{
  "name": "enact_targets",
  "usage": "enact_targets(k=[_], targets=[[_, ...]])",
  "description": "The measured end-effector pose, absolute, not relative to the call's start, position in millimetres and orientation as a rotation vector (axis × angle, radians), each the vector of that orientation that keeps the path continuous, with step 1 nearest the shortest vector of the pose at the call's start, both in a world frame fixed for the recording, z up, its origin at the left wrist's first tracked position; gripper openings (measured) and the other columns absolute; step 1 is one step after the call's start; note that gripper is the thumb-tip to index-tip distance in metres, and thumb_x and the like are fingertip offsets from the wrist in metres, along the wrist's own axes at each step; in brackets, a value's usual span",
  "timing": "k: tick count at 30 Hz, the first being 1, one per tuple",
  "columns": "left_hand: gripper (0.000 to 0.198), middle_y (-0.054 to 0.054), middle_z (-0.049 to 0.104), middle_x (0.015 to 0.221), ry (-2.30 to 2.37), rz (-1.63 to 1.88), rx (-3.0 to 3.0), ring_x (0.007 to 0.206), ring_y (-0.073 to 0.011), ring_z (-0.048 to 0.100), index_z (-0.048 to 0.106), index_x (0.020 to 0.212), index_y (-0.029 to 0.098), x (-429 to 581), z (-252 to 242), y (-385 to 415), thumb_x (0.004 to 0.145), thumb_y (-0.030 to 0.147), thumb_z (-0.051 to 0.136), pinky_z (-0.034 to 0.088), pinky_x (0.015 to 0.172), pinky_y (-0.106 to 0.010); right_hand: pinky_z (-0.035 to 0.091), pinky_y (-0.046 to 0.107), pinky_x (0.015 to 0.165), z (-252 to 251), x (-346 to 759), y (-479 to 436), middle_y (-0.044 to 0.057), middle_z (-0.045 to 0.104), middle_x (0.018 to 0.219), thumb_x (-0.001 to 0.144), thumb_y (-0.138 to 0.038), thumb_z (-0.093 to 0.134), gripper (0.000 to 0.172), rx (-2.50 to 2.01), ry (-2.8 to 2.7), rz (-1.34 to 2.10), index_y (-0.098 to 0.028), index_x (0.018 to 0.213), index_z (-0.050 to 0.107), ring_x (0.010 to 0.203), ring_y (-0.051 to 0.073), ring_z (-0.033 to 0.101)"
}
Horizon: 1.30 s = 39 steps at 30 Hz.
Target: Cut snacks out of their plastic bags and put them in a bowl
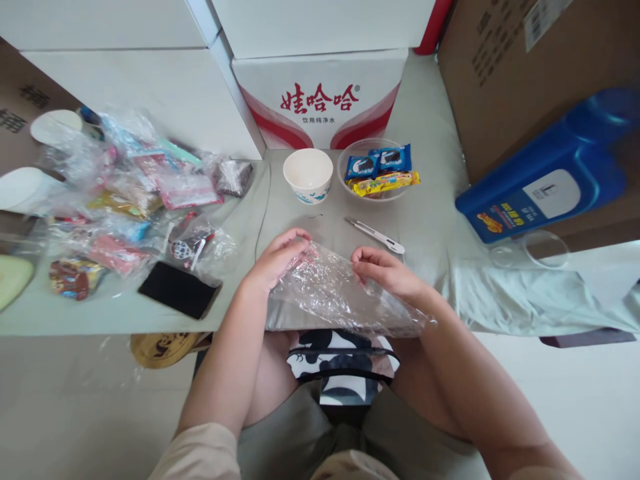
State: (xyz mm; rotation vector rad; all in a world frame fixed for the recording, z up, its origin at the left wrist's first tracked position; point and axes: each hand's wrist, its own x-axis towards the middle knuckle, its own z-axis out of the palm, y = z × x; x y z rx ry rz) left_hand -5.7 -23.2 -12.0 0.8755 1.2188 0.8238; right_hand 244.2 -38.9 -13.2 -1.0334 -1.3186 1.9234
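A clear, crinkled plastic bag [340, 293] stretches between my two hands at the front edge of the table. My left hand [283, 257] pinches its upper left corner, fingers curled. On the other side, my right hand [385, 270] holds its upper right edge between thumb and fingers. Just beyond my right hand lies a white utility knife [375, 235], slanting across the cloth. Farther back stand a white paper bowl [309, 175] with a blue-green pattern and a clear plastic bowl [345, 163] holding blue packets [363, 168] and a yellow wrapped stick [385, 183].
To the left, several plastic-wrapped packages [130, 180] form a pile, with a black phone [180, 289] near the edge. A white and red carton [320, 107] stands behind the bowls. On the right are a large blue bottle [545, 173], a clear cup [545, 250] and a brown box [510, 87].
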Motion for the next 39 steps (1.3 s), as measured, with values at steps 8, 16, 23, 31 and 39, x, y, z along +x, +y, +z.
enact_targets(k=[8, 16, 23, 31, 39], targets=[[0.059, 0.003, 0.071, 0.072, 1.115, 1.075, 0.78, 0.059, -0.0123, 0.067, 0.057, 0.103, 0.023, -11, -13, -20, 0.056, 0.031, 0.092, 0.051, 0.053, -0.02, 0.038, 0.024, 0.055, -17, 243, -35, -0.005, 0.056, 0.062, 0.077, -0.05, 0.079, 0.037, -1.045, -1.044, 1.766, -0.022, 0.075, 0.054, 0.054, 0.01, 0.052], [0.056, 0.006, 0.071, 0.07, 1.167, 1.147, 0.78, 0.045, -0.0087, 0.059, 0.057, 0.101, 0.024, -12, -13, -14, 0.056, 0.024, 0.09, 0.029, 0.037, -0.017, 0.036, 0.025, 0.049, -16, 244, -38, -0.004, 0.064, 0.061, 0.078, -0.048, 0.076, 0.034, -1.12, -1.259, 2.08, -0.022, 0.093, 0.06, 0.047, 0.01, 0.05], [0.065, -0.007, 0.078, 0.111, 0.767, 1.337, 0.525, 0.093, -0.0227, 0.075, 0.069, 0.115, 0.025, -18, -10, -23, 0.065, 0.063, 0.082, 0.06, 0.076, -0.032, 0.035, 0.025, 0.048, -21, 239, -36, -0.006, 0.054, 0.052, 0.076, -0.044, 0.076, 0.03, -1.012, -1.063, 1.944, -0.023, 0.075, 0.056, 0.045, 0.01, 0.047], [0.042, -0.008, 0.079, 0.087, 1.073, 0.771, 0.698, 0.073, -0.0185, 0.075, 0.068, 0.099, 0.015, 11, -18, -25, 0.066, 0.03, 0.089, 0.057, 0.066, -0.026, 0.045, 0.027, 0.052, -28, 229, -33, -0.004, 0.064, 0.062, 0.074, -0.045, 0.074, 0.033, -1.082, -0.87, 1.937, -0.024, 0.096, 0.06, 0.052, 0.015, 0.059], [0.028, 0.004, 0.064, 0.053, 1.184, 0.805, 0.821, 0.042, -0.0122, 0.058, 0.06, 0.1, 0.019, 12, -15, -22, 0.076, 0.027, 0.071, 0.039, 0.042, -0.019, 0.04, 0.025, 0.049, -27, 227, -35, -0.006, 0.065, 0.058, 0.07, -0.038, 0.072, 0.042, -1.203, -0.967, 1.917, -0.025, 0.108, 0.061, 0.049, 0.013, 0.057]])
